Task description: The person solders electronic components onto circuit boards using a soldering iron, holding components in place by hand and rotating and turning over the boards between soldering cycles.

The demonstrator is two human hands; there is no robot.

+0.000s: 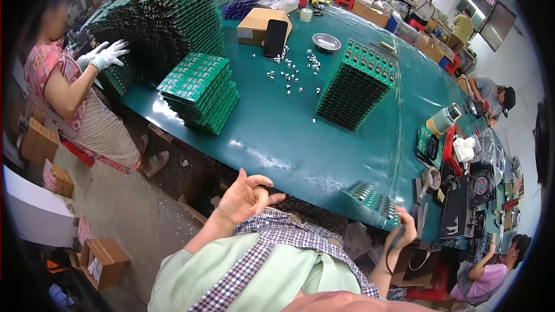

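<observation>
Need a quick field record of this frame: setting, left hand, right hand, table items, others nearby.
setting: long green table in a busy workshop
left hand: left hand raised off the table edge, fingers curled, holding nothing
right hand: right hand at the table edge beside a small stack of circuit boards, a dark cord hanging below it
table items: tall board stacks, phone, cardboard box, metal dish, scattered small parts
others nearby: gloved hands at the biggest board pile

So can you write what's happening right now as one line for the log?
left hand: empty, fingers curled, off table | right hand: at edge of green circuit boards | teal oval table: stacked boards, small white parts
</observation>
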